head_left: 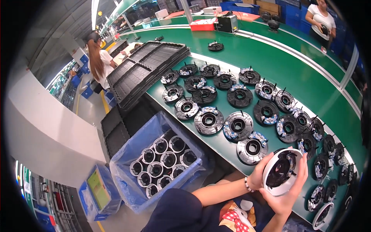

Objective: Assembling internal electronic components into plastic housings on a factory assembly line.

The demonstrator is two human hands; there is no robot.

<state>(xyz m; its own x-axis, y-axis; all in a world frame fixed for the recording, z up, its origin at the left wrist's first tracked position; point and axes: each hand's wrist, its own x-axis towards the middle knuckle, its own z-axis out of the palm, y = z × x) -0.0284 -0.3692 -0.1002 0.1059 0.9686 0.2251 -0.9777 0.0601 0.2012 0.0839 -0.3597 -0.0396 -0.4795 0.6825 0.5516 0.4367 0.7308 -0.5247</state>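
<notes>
Over the near edge of the green bench, I hold a white round housing [283, 170] with a black inner part, its open side tilted up. My left hand [257, 177], with a beaded bracelet at the wrist, is closed round its left side. The fingers of my right hand [288, 198] wrap its right side and underside. Just beyond the housing lies a grey disc-shaped base [250, 151] with a blue circuit board on its rim. Several similar black and grey discs [239, 125] with boards and upright pegs spread across the bench. Another white-rimmed housing [323, 216] rests at the lower right.
Left of me, a blue plastic-lined crate [127, 193] holds several white cylindrical housings. Stacked black trays [147, 63] overhang the bench's far left end. A green conveyor [266, 48] runs behind, carrying a lone disc [215, 46]. Two other people stand farther off.
</notes>
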